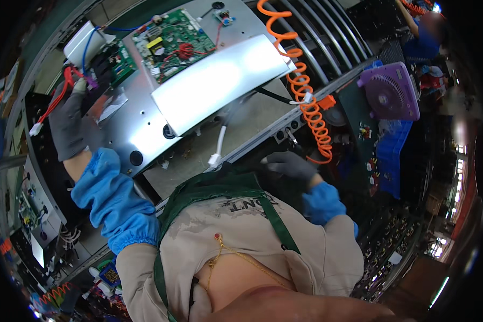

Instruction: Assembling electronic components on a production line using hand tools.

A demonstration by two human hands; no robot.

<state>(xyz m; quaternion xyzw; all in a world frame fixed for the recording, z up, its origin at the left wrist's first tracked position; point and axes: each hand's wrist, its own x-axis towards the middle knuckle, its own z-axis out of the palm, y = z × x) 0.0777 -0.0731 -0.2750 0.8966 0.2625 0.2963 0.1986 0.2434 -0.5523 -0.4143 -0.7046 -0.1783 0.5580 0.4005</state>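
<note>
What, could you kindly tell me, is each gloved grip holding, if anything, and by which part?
The left grip is at the red wires, by their upper stretch; whether it holds them cannot be told. The right grip shows nothing held.

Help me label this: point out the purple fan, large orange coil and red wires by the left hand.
Purple fan (386,95): head view, grille.
Large orange coil (301,79): head view, middle loops.
Red wires (58,97): head view, midway along.

Red wires (58,101) curve to an unplugged white connector (36,129) by the left end of a flat-lying silvery metal panel (127,122) carrying a green circuit board (201,40).
</note>
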